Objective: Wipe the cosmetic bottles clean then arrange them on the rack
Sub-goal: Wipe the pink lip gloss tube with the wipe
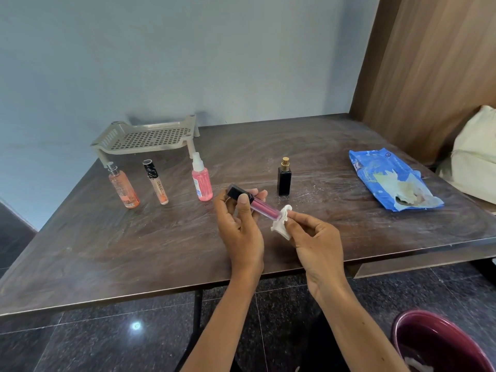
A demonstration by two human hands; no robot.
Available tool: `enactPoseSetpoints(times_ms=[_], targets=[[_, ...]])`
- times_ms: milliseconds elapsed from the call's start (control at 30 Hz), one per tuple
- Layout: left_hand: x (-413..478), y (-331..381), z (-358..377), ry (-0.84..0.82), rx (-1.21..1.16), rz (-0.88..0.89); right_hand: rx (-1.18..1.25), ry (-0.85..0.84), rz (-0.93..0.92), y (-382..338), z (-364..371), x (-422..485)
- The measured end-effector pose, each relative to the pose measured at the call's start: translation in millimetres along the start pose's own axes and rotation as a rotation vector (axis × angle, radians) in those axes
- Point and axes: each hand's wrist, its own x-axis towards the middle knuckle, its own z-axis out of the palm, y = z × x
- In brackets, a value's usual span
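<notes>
Fingers of the left grip point(240, 224) hold a slim pink lip-gloss tube point(264, 208) by its black cap over the brown worktop point(134, 251), so the right grip point(314, 237), pinching a crumpled white wipe point(281, 224), can rub its base.

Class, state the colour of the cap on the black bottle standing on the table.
Gold: the cap tops the black bottle, seen clearest in the head view.

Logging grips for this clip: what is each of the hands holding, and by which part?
Left hand grips the pink lip-gloss tube at its black cap end; right hand pinches a crumpled white wipe against the tube's far end.
</notes>
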Motion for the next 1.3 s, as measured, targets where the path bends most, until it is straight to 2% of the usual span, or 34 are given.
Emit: enactPoseSetpoints(times_ms=[267, 600, 933, 1300], targets=[[-1.3, 2.7, -0.3, 0.001, -0.020, -0.002, -0.070, -0.041, 0.021, -0.4, 2.8, 3.1], [-1.4, 3.0, -0.2, 0.008, 0.023, 0.007, -0.017, 0.002, -0.003, -4.1, 2.8, 6.8], [0.2, -0.6, -2.7, 0.047, 0.080, 0.030, -0.042, -0.041, 0.010, 1.5, 3.7, -1.1], [-0.9, 1.1, -1.8, 0.009, 0.057, 0.017, -0.090, -0.056, 0.005, 0.2, 4.8, 7.0]])
